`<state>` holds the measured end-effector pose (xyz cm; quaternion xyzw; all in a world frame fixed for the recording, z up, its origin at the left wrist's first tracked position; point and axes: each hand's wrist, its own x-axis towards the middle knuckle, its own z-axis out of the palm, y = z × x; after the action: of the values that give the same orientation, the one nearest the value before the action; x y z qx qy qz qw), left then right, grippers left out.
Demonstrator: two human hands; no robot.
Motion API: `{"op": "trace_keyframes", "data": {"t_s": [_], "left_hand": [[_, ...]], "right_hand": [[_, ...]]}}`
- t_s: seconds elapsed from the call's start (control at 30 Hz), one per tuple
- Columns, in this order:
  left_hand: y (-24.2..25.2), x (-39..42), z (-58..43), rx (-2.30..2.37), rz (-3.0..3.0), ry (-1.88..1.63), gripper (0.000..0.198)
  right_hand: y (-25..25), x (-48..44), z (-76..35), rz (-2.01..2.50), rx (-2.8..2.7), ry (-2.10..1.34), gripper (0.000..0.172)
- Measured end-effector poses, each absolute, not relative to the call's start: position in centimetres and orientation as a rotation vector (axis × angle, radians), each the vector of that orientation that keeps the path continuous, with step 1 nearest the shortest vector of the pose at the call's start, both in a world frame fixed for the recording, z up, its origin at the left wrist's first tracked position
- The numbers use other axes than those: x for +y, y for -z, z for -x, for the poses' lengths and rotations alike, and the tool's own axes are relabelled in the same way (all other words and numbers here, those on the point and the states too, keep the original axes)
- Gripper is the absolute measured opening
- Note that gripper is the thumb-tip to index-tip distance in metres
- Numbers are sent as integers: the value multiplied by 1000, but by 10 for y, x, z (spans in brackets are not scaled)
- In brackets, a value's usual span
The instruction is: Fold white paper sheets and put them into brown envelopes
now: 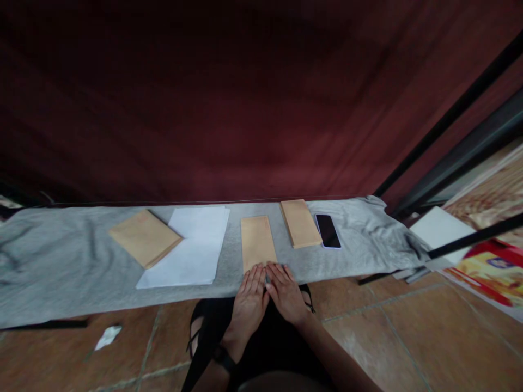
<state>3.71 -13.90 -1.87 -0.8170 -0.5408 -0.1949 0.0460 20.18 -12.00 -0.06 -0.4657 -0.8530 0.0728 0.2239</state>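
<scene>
As I look down through the head camera and set my clock on the two hands, the brown envelope (258, 239) lies at twelve, flat on the grey cloth (98, 277) that covers the desk, its near end under the fingertips. I have the left hand (250, 299) and the right hand (285, 294) palm down side by side at the desk's near edge, thumbs close together. The fingers of each are straight and narrow-set, resting on the paper rather than closed around anything; a dark band (224, 357) circles the left wrist.

At one o'clock I see a brown envelope stack (301, 223), slightly turned. Toward two, the phone (328, 231) lies dark screen up in a lilac case, right by the stack's near corner; I cannot tell whether they touch. At ten, white sheets (198, 253) spread in an uneven pile, and between nine and ten a second brown stack (144, 238) sits askew, one corner over them.

Beyond the desk, at twelve, hangs a dark red curtain (261, 125). On the tiled floor (363, 337), a white scrap (108, 337) lies between eight and nine. At three I have a red and yellow box (494, 272).
</scene>
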Motion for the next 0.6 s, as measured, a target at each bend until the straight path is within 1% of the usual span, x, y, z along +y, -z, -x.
{"op": "trace_keyframes", "data": {"t_s": [0.27,0.6], "left_hand": [[12,-143,-33,-1650,2486,531,58],[17,-142,-23,-1622,2550,484,63]], "right_hand": [[5,-123,-214,1329,-2368,-142,50],[1,-123,-211,1357,-2361,-137,48]]}}
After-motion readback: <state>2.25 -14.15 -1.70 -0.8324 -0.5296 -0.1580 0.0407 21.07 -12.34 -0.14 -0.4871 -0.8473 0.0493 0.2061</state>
